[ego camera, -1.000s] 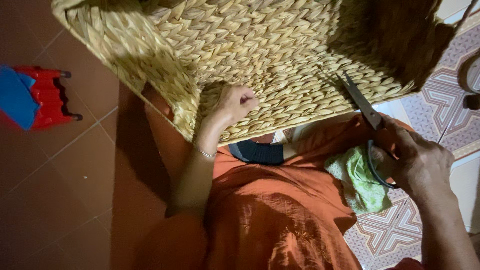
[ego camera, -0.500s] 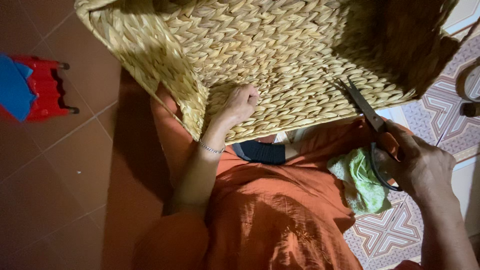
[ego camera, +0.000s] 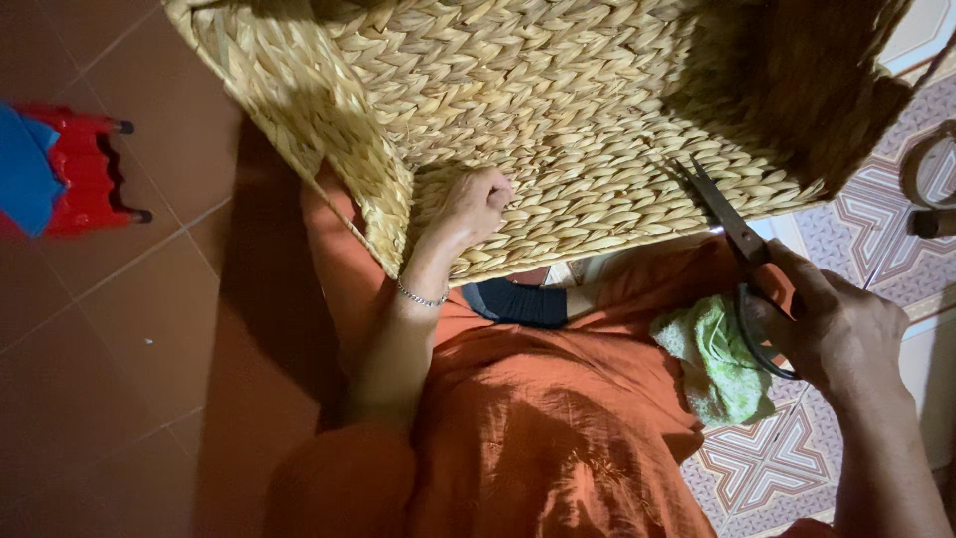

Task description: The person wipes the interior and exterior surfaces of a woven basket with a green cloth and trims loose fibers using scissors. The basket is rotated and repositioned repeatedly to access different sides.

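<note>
Scissors (ego camera: 732,234) in right hand (ego camera: 836,334), blades against coarse braided straw basket (ego camera: 558,110).

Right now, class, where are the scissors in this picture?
In the head view, the scissors are at the right, held in the right hand, their blades pointing up against the lower edge of the woven basket, just above the green cloth.

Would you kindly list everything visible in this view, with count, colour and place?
woven basket: one, straw yellow, top centre, over the lap
scissors: one pair, dark, blades at the basket's lower edge
cloth: one, green, right of the lap
stool: one, red, far left on the floor
orange garment: one, across the lap
bracelet: one, silver, left wrist
left hand: pressed against the basket
right hand: holding the scissors
</note>
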